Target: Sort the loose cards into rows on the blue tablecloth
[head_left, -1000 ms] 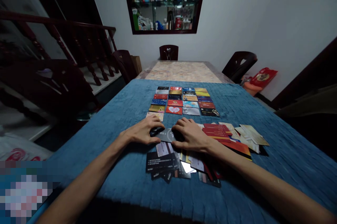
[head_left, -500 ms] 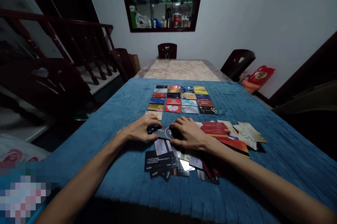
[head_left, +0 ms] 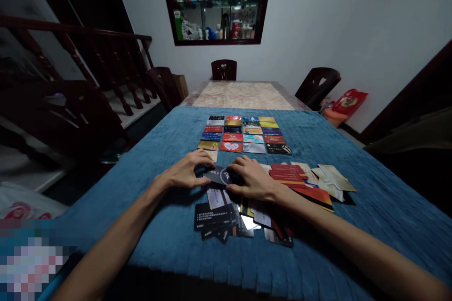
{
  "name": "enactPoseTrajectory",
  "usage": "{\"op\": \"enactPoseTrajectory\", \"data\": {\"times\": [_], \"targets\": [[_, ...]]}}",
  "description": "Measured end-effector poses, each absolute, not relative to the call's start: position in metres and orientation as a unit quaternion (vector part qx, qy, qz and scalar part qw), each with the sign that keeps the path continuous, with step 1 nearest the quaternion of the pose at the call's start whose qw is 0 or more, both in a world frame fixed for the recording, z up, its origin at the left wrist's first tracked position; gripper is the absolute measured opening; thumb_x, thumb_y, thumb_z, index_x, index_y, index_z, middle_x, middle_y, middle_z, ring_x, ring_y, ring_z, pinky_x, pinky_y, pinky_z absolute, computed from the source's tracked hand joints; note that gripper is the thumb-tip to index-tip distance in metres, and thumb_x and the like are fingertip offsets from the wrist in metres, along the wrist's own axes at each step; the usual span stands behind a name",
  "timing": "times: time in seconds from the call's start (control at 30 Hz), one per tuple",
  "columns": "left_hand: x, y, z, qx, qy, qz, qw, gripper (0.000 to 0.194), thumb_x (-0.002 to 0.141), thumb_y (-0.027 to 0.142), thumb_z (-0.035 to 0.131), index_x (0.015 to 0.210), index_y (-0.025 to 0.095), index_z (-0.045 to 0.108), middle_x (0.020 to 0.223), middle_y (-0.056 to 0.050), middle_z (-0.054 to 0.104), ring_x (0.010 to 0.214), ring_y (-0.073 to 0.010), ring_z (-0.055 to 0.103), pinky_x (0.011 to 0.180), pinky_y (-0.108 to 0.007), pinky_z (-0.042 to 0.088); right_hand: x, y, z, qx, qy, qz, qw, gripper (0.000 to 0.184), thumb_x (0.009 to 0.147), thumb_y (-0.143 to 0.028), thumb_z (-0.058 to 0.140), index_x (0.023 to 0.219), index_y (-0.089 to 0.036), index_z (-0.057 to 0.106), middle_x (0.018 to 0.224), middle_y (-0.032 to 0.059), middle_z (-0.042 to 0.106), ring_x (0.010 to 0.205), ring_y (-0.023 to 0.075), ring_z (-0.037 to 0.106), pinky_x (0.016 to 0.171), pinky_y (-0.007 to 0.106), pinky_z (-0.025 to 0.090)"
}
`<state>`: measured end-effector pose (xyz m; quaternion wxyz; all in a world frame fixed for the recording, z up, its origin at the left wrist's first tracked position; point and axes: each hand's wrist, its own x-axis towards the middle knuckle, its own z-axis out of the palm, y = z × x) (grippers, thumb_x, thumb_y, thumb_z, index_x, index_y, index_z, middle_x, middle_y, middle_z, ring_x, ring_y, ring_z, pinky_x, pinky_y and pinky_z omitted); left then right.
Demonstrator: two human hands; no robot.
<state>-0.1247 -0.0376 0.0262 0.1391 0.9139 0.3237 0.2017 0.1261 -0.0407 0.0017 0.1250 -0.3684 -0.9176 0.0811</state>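
A black card with a pale ring emblem lies between my two hands, just above the loose pile. My left hand grips its left end between thumb and fingers. At the other end, my right hand is closed on the card the same way. Beneath it are scattered cards, among them a black card with white print and a pale striped card. Beyond my hands, colourful cards stand in neat columns, including a red card with a white heart. A partly hidden pale card lies behind my left fingers.
Right of my right hand is a loose heap of cards, with a dark red card and an orange card. A blue cloth covers the near table. Chairs, including the right one, surround it.
The black card has shifted very slightly left, tilting a little, with both hands still on it. The view has moved slightly; the laid-out cards look the same.
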Motion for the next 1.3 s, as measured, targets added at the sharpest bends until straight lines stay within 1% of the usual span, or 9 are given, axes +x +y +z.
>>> {"op": "enactPoseTrajectory", "data": {"times": [0.27,0.5,0.67,0.83,1.03,1.17,1.3], "targets": [[-0.125,-0.033,0.030,0.909,0.330,0.223,0.122,0.027,0.077,0.028,0.068,0.102,0.018,0.067,0.106,-0.007,0.066,0.103,-0.0237,0.059,0.098,-0.045,0.048,0.131,-0.026,-0.002,-0.359,-0.909,0.095,0.189,0.046,0.083,-0.045,0.069,0.119,-0.017,0.064,0.115,0.0124,0.061,0.104,0.0264,0.052,0.086,0.041,0.043],[-0.127,-0.036,0.046,0.914,0.334,0.210,0.093,0.023,0.078,0.027,0.068,0.098,0.017,0.068,0.103,-0.007,0.066,0.103,-0.0228,0.059,0.093,-0.040,0.050,0.127,-0.029,-0.006,-0.336,-0.904,0.138,0.225,0.044,0.086,-0.044,0.067,0.121,-0.017,0.064,0.113,0.0128,0.060,0.097,0.0236,0.058,0.084,0.040,0.047],[-0.122,-0.027,0.045,0.918,0.330,0.205,0.085,0.024,0.080,0.026,0.068,0.101,0.017,0.068,0.107,-0.007,0.067,0.107,-0.0238,0.056,0.095,-0.042,0.049,0.135,-0.016,-0.005,-0.333,-0.904,0.105,0.246,0.046,0.084,-0.046,0.068,0.121,-0.018,0.064,0.114,0.0133,0.060,0.103,0.0266,0.057,0.086,0.042,0.047],[-0.105,-0.004,0.030,0.916,0.343,0.197,0.060,0.024,0.079,0.025,0.071,0.102,0.018,0.069,0.107,-0.008,0.068,0.107,-0.0256,0.053,0.097,-0.044,0.047,0.153,0.003,-0.004,-0.349,-0.900,0.080,0.250,0.044,0.082,-0.041,0.070,0.119,-0.017,0.065,0.110,0.0127,0.062,0.102,0.0269,0.058,0.088,0.041,0.047],[-0.085,0.012,0.007,0.901,0.389,0.191,0.033,0.030,0.078,0.025,0.071,0.108,0.020,0.068,0.114,-0.006,0.069,0.116,-0.0290,0.049,0.103,-0.049,0.042,0.167,0.016,-0.009,-0.373,-0.894,0.081,0.234,0.040,0.081,-0.035,0.071,0.117,-0.019,0.067,0.113,0.0119,0.061,0.105,0.0265,0.057,0.089,0.038,0.047],[-0.083,0.016,-0.003,0.893,0.403,0.197,0.034,0.031,0.079,0.026,0.070,0.108,0.019,0.067,0.115,-0.007,0.069,0.118,-0.0298,0.048,0.105,-0.049,0.040,0.168,0.022,-0.016,-0.385,-0.891,0.086,0.224,0.037,0.081,-0.034,0.070,0.115,-0.018,0.068,0.113,0.0122,0.062,0.105,0.0265,0.058,0.090,0.038,0.046],[-0.087,0.018,-0.007,0.888,0.414,0.198,0.038,0.028,0.078,0.028,0.069,0.104,0.018,0.068,0.113,-0.007,0.069,0.119,-0.0306,0.048,0.104,-0.050,0.039,0.165,0.024,-0.020,-0.389,-0.893,0.084,0.212,0.035,0.083,-0.036,0.070,0.113,-0.017,0.069,0.111,0.0126,0.064,0.105,0.0262,0.058,0.091,0.039,0.045]]}}
